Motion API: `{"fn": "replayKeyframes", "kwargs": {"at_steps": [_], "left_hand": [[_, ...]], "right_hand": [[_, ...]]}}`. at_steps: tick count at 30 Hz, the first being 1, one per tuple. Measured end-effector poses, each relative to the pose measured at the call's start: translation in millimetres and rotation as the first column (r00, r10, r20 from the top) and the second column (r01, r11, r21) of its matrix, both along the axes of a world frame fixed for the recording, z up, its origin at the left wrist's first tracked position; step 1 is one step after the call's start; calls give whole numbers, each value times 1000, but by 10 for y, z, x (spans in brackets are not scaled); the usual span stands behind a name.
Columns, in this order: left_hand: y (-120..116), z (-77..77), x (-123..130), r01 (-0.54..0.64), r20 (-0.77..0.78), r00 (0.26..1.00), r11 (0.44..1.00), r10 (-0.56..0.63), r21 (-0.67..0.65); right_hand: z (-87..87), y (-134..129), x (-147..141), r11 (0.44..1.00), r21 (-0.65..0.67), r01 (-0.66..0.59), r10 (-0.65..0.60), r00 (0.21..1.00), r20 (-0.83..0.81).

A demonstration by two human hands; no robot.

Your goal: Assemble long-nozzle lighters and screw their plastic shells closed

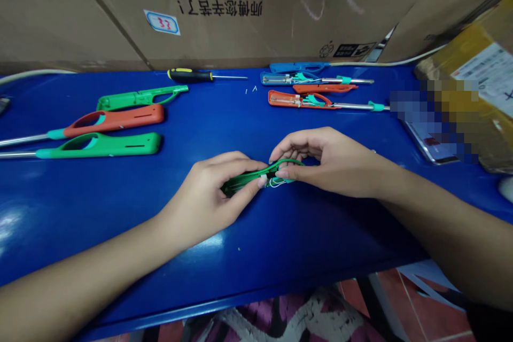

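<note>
An opened green lighter casing (242,180) lies between my two hands, a little right of the middle of the blue table. My left hand (218,187) grips its left end, fingers behind and thumb in front. At the other end, my right hand (324,163) pinches near a small black part (271,175) inside the casing, with thumb and index finger. White wires and a bit of teal plastic show under the right thumb. The inside of the casing is partly hidden by the fingers.
Red (116,119) and green (108,145) lighters lie left, below a green half shell (140,98). A screwdriver (190,75) lies behind. Opened blue (276,79) and orange (284,99) lighters are back right, near a phone (430,139) and a taped parcel (460,91). Cardboard (224,37) stands behind.
</note>
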State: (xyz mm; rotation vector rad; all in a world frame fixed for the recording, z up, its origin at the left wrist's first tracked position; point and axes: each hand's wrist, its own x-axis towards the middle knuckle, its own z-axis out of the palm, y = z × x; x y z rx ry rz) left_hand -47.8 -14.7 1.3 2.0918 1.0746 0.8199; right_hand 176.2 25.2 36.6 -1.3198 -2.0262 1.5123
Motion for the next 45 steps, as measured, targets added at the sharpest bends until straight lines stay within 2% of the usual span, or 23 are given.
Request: {"fn": "replayKeyframes", "kwargs": {"at_steps": [7,18,30,40,45], "left_hand": [[7,-7,0,-11,14,1000,1000,12,-19],[2,11,10,-13,18,1000,998,14,-54],[5,-19,1,-10,24,1000,1000,11,-12],[6,-12,9,-45,-5,999,998,45,-38],[-10,-1,7,-72,-50,996,997,72,-3]], "right_hand": [[-55,-3,-23,999,-18,31,-32,998,-47],[-66,-21,-16,1000,14,2,-1,999,-38],[-99,-3,-34,999,-10,42,-43,991,-125],[-308,37,-21,988,87,128,-103,963,-249],[-216,92,55,974,221,52,-25,992,-123]]}}
